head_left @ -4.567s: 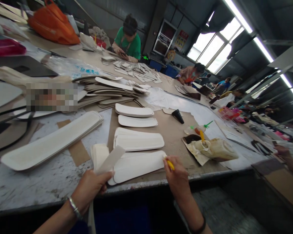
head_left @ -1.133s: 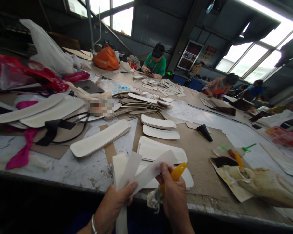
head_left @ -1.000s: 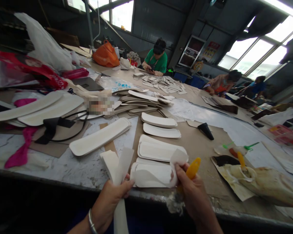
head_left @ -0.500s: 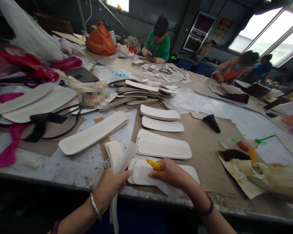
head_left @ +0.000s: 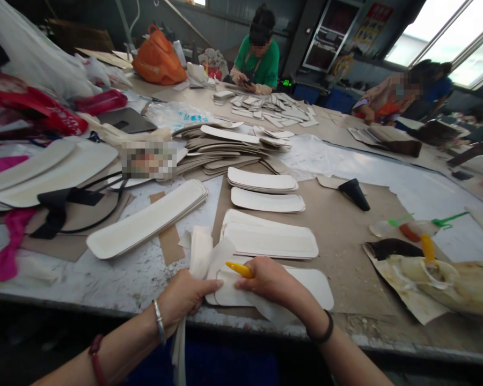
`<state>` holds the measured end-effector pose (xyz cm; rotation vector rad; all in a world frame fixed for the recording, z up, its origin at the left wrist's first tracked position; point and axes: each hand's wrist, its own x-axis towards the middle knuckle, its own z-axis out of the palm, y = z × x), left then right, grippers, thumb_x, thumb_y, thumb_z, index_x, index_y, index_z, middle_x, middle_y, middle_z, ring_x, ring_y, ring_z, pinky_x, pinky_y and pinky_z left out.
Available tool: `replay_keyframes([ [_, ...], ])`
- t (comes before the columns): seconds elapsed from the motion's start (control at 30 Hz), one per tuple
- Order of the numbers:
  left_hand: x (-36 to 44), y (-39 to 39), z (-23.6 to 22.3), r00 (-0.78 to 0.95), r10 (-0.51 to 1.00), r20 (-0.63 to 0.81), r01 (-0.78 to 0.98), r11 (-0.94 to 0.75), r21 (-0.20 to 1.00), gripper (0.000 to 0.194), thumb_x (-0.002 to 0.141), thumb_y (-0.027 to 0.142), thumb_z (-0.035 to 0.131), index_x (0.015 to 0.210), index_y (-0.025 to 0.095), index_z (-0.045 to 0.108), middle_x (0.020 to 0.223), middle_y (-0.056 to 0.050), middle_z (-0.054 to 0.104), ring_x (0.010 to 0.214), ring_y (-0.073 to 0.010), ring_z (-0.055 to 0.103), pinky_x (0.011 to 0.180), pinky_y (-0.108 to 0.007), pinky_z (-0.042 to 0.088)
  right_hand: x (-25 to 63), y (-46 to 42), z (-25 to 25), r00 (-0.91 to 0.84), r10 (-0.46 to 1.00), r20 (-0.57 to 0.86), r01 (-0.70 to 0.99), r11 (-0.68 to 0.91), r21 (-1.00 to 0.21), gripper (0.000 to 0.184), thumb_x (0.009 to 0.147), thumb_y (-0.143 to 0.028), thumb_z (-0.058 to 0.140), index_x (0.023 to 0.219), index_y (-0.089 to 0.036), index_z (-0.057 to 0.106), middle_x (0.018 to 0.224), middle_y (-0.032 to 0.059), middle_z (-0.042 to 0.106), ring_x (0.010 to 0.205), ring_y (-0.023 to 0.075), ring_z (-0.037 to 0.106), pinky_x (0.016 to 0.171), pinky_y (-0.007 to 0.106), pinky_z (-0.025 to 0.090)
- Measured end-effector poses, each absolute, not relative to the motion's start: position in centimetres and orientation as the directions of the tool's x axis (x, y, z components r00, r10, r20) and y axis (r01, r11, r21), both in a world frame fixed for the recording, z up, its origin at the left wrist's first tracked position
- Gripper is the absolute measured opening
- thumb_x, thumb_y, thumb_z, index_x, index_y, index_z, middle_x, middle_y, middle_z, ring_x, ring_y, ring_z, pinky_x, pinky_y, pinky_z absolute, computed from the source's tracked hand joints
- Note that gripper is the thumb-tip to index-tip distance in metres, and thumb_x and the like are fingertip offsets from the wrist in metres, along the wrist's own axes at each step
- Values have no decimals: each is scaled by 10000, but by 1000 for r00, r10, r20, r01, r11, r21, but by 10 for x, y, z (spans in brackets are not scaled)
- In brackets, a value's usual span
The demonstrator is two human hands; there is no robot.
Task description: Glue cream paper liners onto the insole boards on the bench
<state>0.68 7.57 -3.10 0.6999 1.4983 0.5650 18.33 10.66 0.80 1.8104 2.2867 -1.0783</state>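
Observation:
My left hand (head_left: 182,297) is closed on a bundle of white paper strips (head_left: 200,252) at the table's near edge; the strips rise above my fingers and hang down below the edge. My right hand (head_left: 268,279) grips a yellow-handled tool (head_left: 239,269) and presses a loose strip onto a flat white padded piece (head_left: 309,280) lying in front of me. Just beyond it sits a stack of similar white pieces (head_left: 271,239).
More white pieces (head_left: 263,181), a long white stack (head_left: 145,222) and tan cut shapes (head_left: 221,150) cover the table. A black cone (head_left: 355,193), glue-smeared paper with a yellow brush (head_left: 426,249) and an orange bag (head_left: 158,51) lie around. Other people work at the far side.
My right hand came down from the air with the yellow tool and now presses the strip onto the white piece. My left hand stays on the bundle; the view has tilted down.

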Motion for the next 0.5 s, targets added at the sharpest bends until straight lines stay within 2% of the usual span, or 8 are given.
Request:
replay_keyframes([
  [0.17,9,82,-29,-50,748,-662,210,656,725,285,413,364,752,507,155,583,279,73,371,312,-82,288,356,-224,163,179,103,7,-342,843,-414,892,153,-426,141,707,-319,671,641,-195,676,530,-5,563,478,125,457,456,223,238],
  [0.3,7,81,-22,-40,767,-641,223,632,742,280,439,370,727,550,146,601,308,70,395,326,-78,271,365,-226,139,192,92,12,-331,850,-411,915,181,-361,125,725,-321,648,710,-202,686,624,28,632,548,154,525,482,230,255],
  [0.4,0,77,-18,-38,755,-655,182,650,738,301,440,402,720,541,158,576,312,76,377,331,-73,242,366,-222,116,223,78,16,-234,874,-426,943,98,-317,120,765,-296,588,762,-205,666,698,30,651,628,168,564,531,234,293],
  [0.5,-8,72,-18,-48,760,-648,119,649,752,309,439,397,736,514,162,548,329,77,378,347,-69,242,374,-217,128,259,64,16,-141,904,-403,938,-7,-346,168,822,-274,483,802,-198,632,759,25,655,699,174,581,607,245,346],
])
